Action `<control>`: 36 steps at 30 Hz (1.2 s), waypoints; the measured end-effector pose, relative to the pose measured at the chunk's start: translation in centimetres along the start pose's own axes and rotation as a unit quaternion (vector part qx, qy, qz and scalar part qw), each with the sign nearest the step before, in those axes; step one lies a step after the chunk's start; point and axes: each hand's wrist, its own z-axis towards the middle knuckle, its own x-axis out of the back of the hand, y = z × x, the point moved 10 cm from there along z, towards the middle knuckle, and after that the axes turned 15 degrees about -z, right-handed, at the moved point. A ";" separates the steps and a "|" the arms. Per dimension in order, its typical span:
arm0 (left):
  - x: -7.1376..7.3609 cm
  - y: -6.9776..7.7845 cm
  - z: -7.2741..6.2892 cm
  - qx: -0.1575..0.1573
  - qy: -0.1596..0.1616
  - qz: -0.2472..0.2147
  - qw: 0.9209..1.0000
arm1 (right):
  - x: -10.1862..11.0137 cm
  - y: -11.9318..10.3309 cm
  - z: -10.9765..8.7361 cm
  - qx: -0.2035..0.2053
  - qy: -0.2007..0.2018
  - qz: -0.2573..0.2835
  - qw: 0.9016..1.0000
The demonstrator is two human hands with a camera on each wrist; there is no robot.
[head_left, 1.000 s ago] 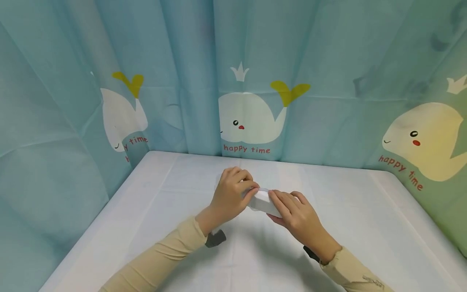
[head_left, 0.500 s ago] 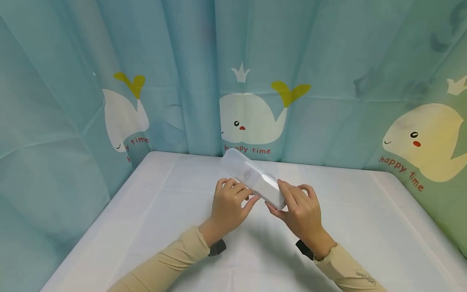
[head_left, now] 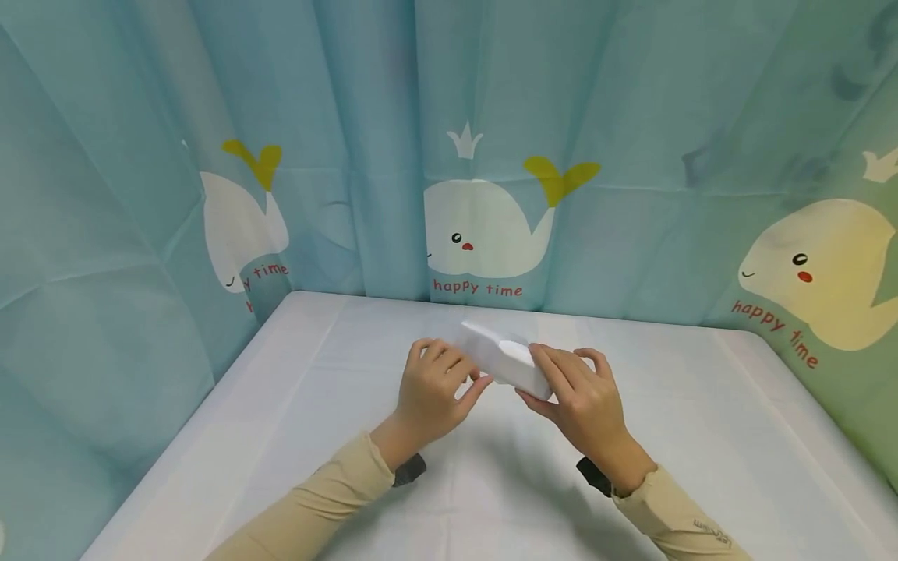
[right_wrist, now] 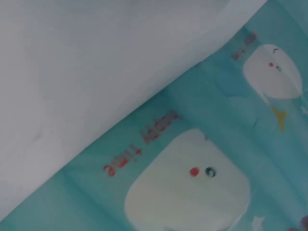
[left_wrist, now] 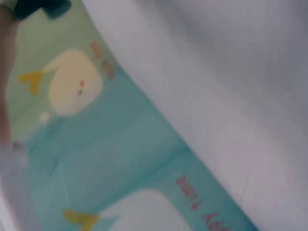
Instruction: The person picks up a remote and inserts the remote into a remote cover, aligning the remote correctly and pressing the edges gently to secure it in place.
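Note:
A white oblong box (head_left: pixel 522 370) with a thin pale flap (head_left: pixel 480 343) at its upper left end is held tilted above the table in the head view. My right hand (head_left: pixel 578 397) grips its right end, fingers over the top and thumb beneath. At the lower left edge, the curled fingers and thumb of my left hand (head_left: pixel 435 389) hold the box; the exact contact of the fingertips is hard to see. In the left wrist view, a blurred white shape (left_wrist: pixel 17 187) lies at the left edge. Neither hand's grip shows clearly in the wrist views.
A white-covered table (head_left: pixel 337 405) spreads under both hands. Blue-green curtain (head_left: pixel 379 156) printed with white whales closes off the back and sides. Dark straps (head_left: pixel 410 470) sit at both wrists, below beige sleeves (head_left: pixel 316 491).
The box turned so its translucent, printed flap showed spread to the upper left, then tipped back until the flap appears narrow. My left hand has shifted slightly down and left.

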 end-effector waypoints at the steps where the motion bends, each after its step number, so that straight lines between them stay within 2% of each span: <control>1: 0.4 -0.3 0.1 -0.001 0.004 -0.006 1.000 | 0.1 0.0 -0.1 0.013 0.001 0.002 1.000; 4: 1.2 -1.1 0.6 0.003 0.002 -0.019 1.000 | 0.3 0.0 -0.5 0.044 0.008 0.002 0.999; 6: 1.1 -1.5 0.9 0.010 -0.013 -0.023 1.000 | 0.4 0.0 -0.8 0.056 0.012 0.001 0.998; 12: -0.7 -1.3 1.2 0.017 -0.074 -0.037 0.996 | 0.2 -1.0 -1.3 0.098 0.012 0.014 0.995; 16: -1.6 -1.0 1.1 0.020 -0.083 -0.079 0.993 | 0.1 -1.8 -1.4 0.120 0.020 0.019 0.992; 21: -2.1 -0.9 1.0 0.016 -0.087 -0.102 0.991 | -0.1 -2.1 -1.4 0.127 0.024 0.018 0.991; 28: -1.9 -2.0 0.9 0.034 -0.138 -0.096 0.985 | -0.1 -1.2 -0.9 0.100 0.006 0.020 0.995; 30: -1.7 -2.0 0.9 0.026 -0.137 -0.087 0.986 | -0.1 -1.0 -0.7 0.092 0.003 0.038 0.995; 33: -1.1 -1.6 0.8 0.004 -0.111 -0.069 0.991 | 0.2 -0.9 -0.3 0.087 0.008 0.083 0.993; 36: -0.9 -1.3 0.7 -0.008 -0.092 -0.058 0.994 | 0.7 -1.1 0.0 0.096 0.036 0.104 0.989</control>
